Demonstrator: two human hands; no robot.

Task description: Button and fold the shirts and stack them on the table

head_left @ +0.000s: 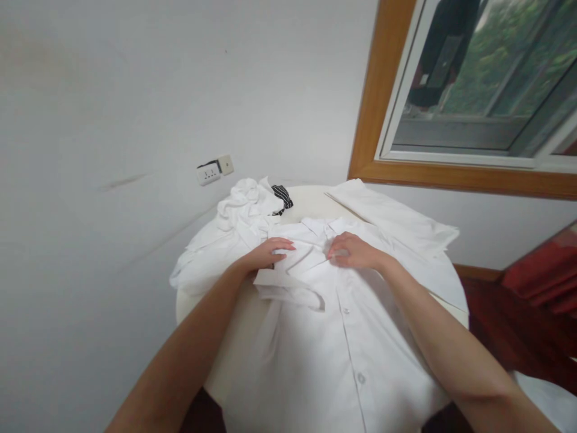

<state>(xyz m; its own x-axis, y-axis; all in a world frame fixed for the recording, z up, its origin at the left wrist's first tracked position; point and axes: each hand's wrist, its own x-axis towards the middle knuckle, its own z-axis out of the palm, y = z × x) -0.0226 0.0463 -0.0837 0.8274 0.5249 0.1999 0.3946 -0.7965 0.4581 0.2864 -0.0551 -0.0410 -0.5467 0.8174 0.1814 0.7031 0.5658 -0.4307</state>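
Note:
A white button-up shirt (pixel 333 337) lies spread face up on a small round pale table (pixel 234 337), its collar toward the wall. My left hand (pixel 269 252) rests on the shirt's upper left part, fingers curled round a fold of the fabric. My right hand (pixel 351 251) sits just right of the collar, fingers bent and pinching the cloth near the button line.
A heap of crumpled white garments (pixel 234 222) with a black striped piece (pixel 282 196) lies at the table's back left. A folded white cloth (pixel 392 219) lies at the back right. A wall socket (pixel 208 173), a wooden-framed window (pixel 473 174) and red fabric (pixel 541 276) surround the table.

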